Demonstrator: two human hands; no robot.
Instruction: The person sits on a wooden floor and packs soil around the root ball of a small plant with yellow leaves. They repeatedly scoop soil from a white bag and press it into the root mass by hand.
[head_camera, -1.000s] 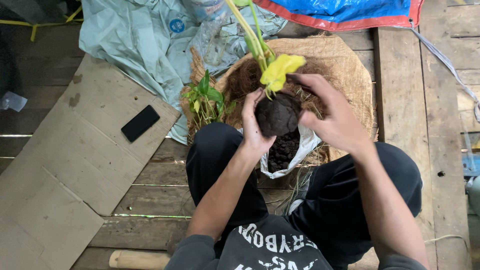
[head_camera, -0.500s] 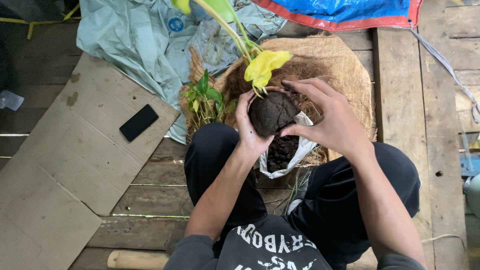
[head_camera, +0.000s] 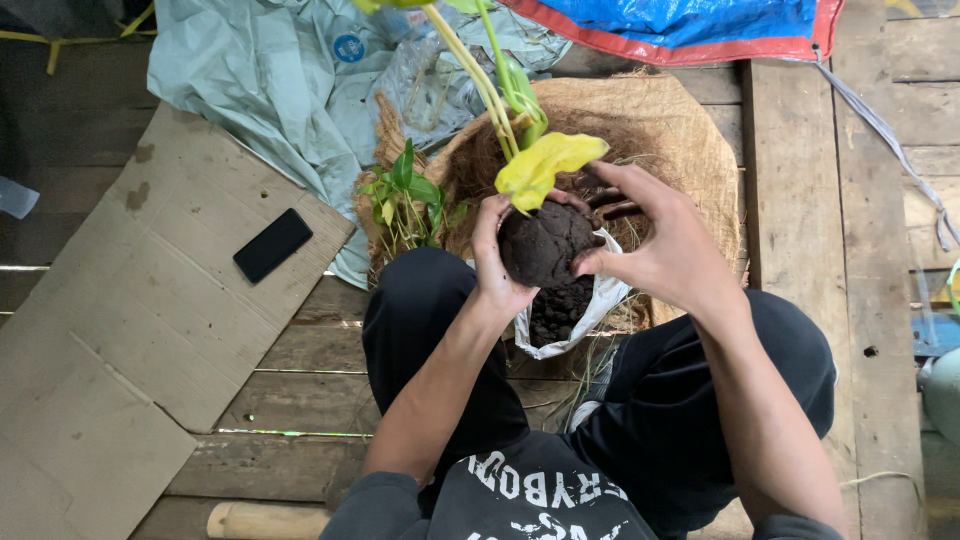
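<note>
A dark soil ball (head_camera: 545, 245) sits at the base of a plant with pale stems (head_camera: 480, 85) and a yellow leaf (head_camera: 548, 165). My left hand (head_camera: 495, 262) cups the ball's left side. Against the ball's right side presses my right hand (head_camera: 655, 245), fingers spread. Both hands hold it above a white bag of loose soil (head_camera: 560, 315) between my knees.
A sack of brown coconut fibre (head_camera: 680, 130) lies behind the hands. Small green seedlings (head_camera: 405, 205) stand at its left. A black phone (head_camera: 272, 245) rests on flattened cardboard (head_camera: 130, 330). Pale plastic sheeting (head_camera: 280, 80) and a blue tarp (head_camera: 700, 25) lie on the plank floor.
Both hands have lifted the soil ball and plant slightly away from the bag. My right hand has spread its fingers over the ball's right side.
</note>
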